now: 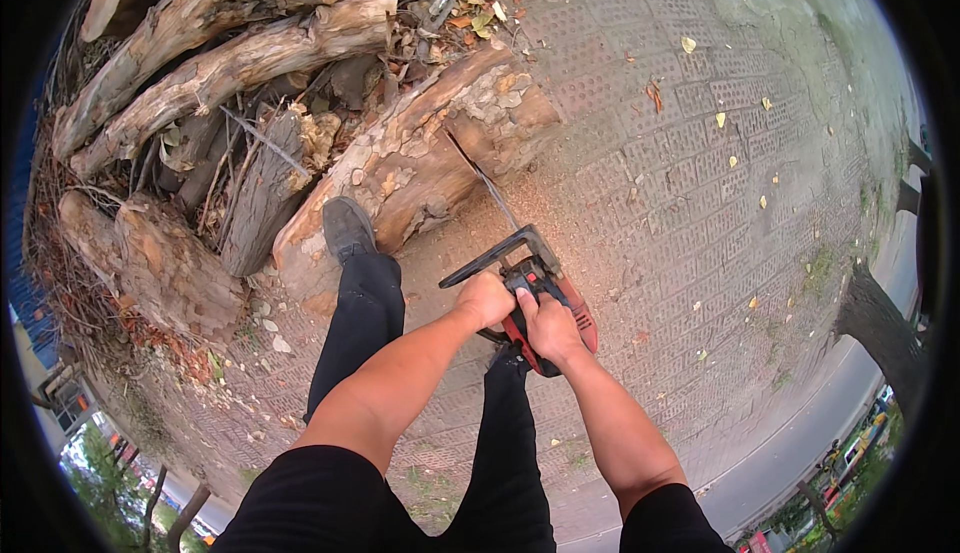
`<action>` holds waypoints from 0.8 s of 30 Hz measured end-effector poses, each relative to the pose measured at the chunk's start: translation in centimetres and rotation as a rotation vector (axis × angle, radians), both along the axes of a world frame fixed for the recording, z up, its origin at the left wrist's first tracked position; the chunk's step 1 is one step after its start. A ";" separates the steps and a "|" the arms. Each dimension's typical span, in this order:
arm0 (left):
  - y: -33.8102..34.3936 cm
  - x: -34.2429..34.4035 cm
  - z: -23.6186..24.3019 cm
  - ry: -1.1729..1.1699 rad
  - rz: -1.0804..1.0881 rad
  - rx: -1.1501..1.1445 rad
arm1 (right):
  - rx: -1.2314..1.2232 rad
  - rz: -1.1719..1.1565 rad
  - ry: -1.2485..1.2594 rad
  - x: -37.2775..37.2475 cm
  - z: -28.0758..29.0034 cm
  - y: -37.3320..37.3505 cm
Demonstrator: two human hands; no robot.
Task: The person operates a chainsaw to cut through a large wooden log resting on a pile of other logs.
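Note:
Both my hands hold a red and black chainsaw (530,275) low in front of my legs. My left hand (486,300) is wrapped round its front handle, behind the black hand guard. My right hand (550,327) grips the rear handle, thumb on top. The saw's bar (495,196) points away and to the left, its far part sunk in a cut in a thick log (420,158). That log lies slantwise on the paving, with flaking bark. My left foot, in a dark shoe (348,228), rests against or on the log; which one I cannot tell.
Several cut logs (235,63) and branches are piled at the left. A short, thick log (180,263) lies nearer me. Sawdust (560,218) covers the brick paving (680,233) beside the cut. Yellow leaves are scattered rightward, and a tree trunk (880,323) stands at the far right.

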State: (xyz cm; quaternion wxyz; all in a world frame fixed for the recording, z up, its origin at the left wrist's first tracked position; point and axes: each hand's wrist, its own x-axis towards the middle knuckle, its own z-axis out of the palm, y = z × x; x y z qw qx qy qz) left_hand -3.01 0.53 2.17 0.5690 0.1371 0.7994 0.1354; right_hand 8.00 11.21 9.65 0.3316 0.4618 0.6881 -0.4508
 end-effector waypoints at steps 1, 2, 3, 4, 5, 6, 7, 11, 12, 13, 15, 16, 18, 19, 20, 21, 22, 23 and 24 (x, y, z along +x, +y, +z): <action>-0.1 -0.4 -0.2 -0.005 0.002 0.000 | -0.025 0.014 -0.015 -0.4 0.0 0.2; -0.2 -0.8 -0.3 0.034 -0.024 -0.008 | -0.025 0.016 -0.019 -0.8 0.1 0.1; -0.2 -1.1 -0.3 0.074 -0.051 -0.013 | -0.019 0.024 -0.024 -1.3 0.0 -0.1; -0.2 -1.1 0.1 0.059 -0.047 -0.019 | -0.014 0.033 -0.029 -1.6 -0.1 -0.1; 0.0 -1.2 -0.1 0.058 -0.048 -0.018 | -0.013 0.032 -0.031 -1.6 -0.3 0.0; 0.0 -1.3 -0.4 0.056 -0.042 0.000 | -0.024 0.011 -0.026 -1.5 -0.5 0.1; -0.1 -1.2 -0.6 0.056 -0.037 0.018 | -0.036 -0.010 -0.021 -1.3 -0.7 0.0; -0.1 -0.6 -1.3 0.018 -0.065 -0.029 | 0.044 -0.010 0.065 -0.1 -1.3 -0.6; 0.1 -0.4 -1.1 -0.005 -0.057 -0.044 | 0.037 -0.005 0.060 0.1 -1.0 -0.3; 0.2 -0.4 -1.0 -0.010 -0.061 -0.044 | 0.036 -0.009 0.055 0.0 -0.9 -0.2; 0.0 -0.6 -1.0 0.045 -0.017 -0.045 | -0.039 0.011 -0.031 -0.8 -1.0 0.1; -0.1 -0.9 -1.3 0.028 -0.007 -0.038 | -0.036 0.008 -0.033 -1.2 -1.1 0.0; -0.1 -1.4 -1.8 0.031 -0.050 -0.047 | -0.035 0.027 -0.046 -1.6 -1.4 -0.2; -0.2 -1.5 -2.0 0.038 -0.089 -0.060 | -0.036 0.025 -0.047 -1.3 -1.5 -0.2; -0.2 -1.3 -2.1 0.032 -0.097 -0.056 | -0.042 0.007 -0.034 -1.0 -1.5 -0.3; 0.1 -1.1 -2.0 0.030 -0.100 -0.054 | -0.044 -0.013 -0.021 -0.7 -1.6 -0.2; 0.3 -0.8 -1.8 0.024 -0.103 -0.054 | -0.043 -0.017 -0.022 -0.4 -1.6 -0.1; 0.5 -0.6 -1.6 0.017 -0.105 -0.054 | -0.044 -0.021 -0.021 -0.1 -1.7 0.1; 0.5 -0.4 -1.5 0.014 -0.110 -0.053 | -0.045 -0.024 -0.022 0.1 -1.6 0.1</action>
